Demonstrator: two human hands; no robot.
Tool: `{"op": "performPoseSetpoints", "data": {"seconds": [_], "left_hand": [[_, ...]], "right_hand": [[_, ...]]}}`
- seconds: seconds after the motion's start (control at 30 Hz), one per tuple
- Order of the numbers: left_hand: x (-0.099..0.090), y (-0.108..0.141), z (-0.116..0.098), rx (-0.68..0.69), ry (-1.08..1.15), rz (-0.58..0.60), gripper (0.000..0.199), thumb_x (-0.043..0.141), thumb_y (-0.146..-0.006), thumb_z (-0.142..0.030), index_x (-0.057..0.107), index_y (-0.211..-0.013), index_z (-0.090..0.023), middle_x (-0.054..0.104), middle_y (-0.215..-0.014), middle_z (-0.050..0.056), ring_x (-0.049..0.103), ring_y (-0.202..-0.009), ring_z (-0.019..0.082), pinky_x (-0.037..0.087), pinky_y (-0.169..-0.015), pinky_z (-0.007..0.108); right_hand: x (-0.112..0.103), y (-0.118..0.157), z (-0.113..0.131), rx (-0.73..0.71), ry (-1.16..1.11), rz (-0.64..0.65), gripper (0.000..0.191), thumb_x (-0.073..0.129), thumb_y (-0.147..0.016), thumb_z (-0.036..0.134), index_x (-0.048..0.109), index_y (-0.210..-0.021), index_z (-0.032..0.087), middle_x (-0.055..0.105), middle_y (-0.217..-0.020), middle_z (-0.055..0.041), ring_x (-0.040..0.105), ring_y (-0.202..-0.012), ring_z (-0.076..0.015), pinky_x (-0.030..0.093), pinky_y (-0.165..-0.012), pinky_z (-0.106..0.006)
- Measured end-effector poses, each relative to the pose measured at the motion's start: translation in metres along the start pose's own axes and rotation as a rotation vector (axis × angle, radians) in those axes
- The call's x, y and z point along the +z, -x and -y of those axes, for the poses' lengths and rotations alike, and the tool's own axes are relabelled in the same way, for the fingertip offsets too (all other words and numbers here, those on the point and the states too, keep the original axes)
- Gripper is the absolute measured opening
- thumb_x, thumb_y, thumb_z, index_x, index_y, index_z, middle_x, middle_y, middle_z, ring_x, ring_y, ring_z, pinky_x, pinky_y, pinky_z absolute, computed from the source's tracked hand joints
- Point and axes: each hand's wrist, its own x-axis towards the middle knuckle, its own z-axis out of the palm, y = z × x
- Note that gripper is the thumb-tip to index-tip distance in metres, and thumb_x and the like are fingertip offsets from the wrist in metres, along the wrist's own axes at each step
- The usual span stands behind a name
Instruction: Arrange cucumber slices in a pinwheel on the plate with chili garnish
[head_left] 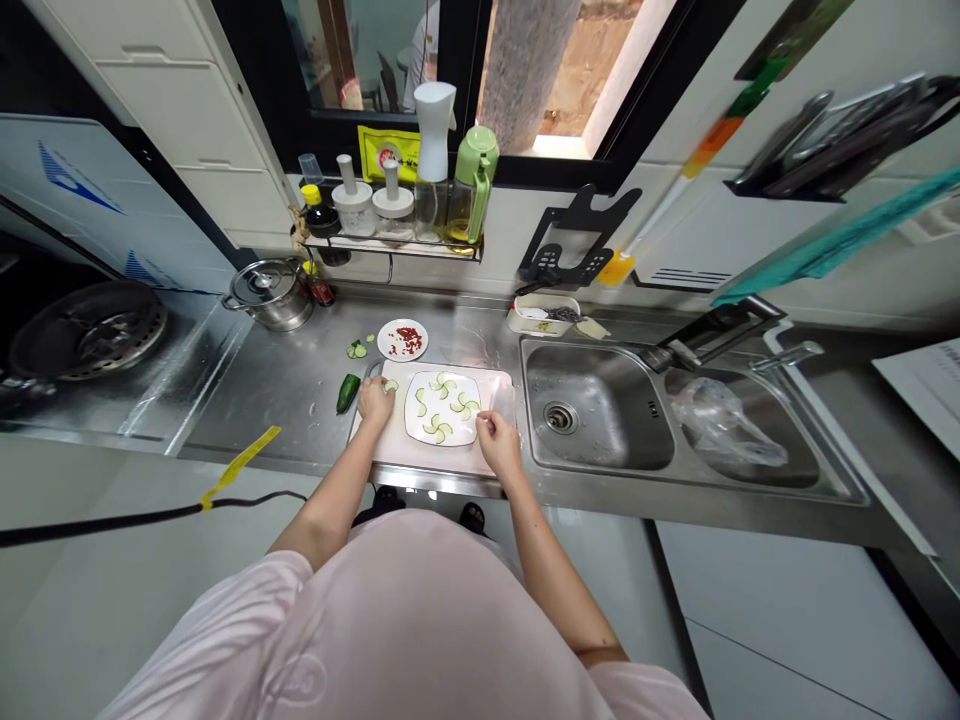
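Pink shirt [405, 620] loomed nearest. Cucumber pinwheels [442, 405] nearly filled a white plate [471, 432] (more slices remained), with the left hand [375, 400] closed on a slice [391, 385] left of it and the right hand [499, 445] beside it, its grip unclear.

A steel pot [268, 297] stands on the counter beside a gas burner [86, 330] at left. Behind, a shelf [390, 247] holds a green-topped bottle [471, 190]. At right, a steel sink [596, 410] has a plastic bag [727, 422] in its right basin, below a tap [787, 357].

Cucumber slices [442, 388] on a plate [469, 385] atop the cutting board [397, 455], a small plate [386, 340] behind the board, a sink [592, 375] to its right.
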Motion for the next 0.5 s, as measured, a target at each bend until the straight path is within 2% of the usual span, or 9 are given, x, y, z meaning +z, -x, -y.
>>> {"op": "performPoseSetpoints", "data": {"seconds": [0.2,0.37,0.5], "left_hand": [[0.005,-0.002,0.001,-0.048,0.111,-0.012,0.027,0.052,-0.081,-0.022,0.064,-0.105,-0.023,0.068,-0.094,0.007,0.063,-0.092,0.021,0.045,-0.081,0.031],[0.007,-0.006,0.004,-0.118,0.350,-0.009,0.023,0.056,-0.077,-0.023,0.064,-0.099,-0.023,0.069,-0.089,0.001,0.063,-0.082,0.015,0.045,-0.076,0.027],[0.001,-0.006,-0.003,-0.130,0.607,0.015,0.021,0.061,-0.071,-0.023,0.062,-0.092,-0.019,0.066,-0.082,0.000,0.062,-0.076,0.012,0.047,-0.074,0.024]], "right_hand": [[0.003,-0.001,0.003,-0.006,-0.007,0.009,0.035,0.042,-0.086,0.040,0.068,-0.096,0.018,0.067,-0.076,-0.0053,0.061,-0.072,-0.0198,0.042,-0.066,-0.027],[0.002,-0.003,0.011,0.000,-0.030,0.033,0.033,0.042,-0.086,0.038,0.067,-0.096,0.019,0.068,-0.078,-0.0050,0.062,-0.074,-0.0200,0.042,-0.066,-0.027],[0.001,-0.007,0.020,-0.014,-0.047,0.031,0.032,0.043,-0.086,0.038,0.067,-0.096,0.019,0.068,-0.079,-0.0045,0.062,-0.075,-0.0197,0.043,-0.068,-0.027]]}}
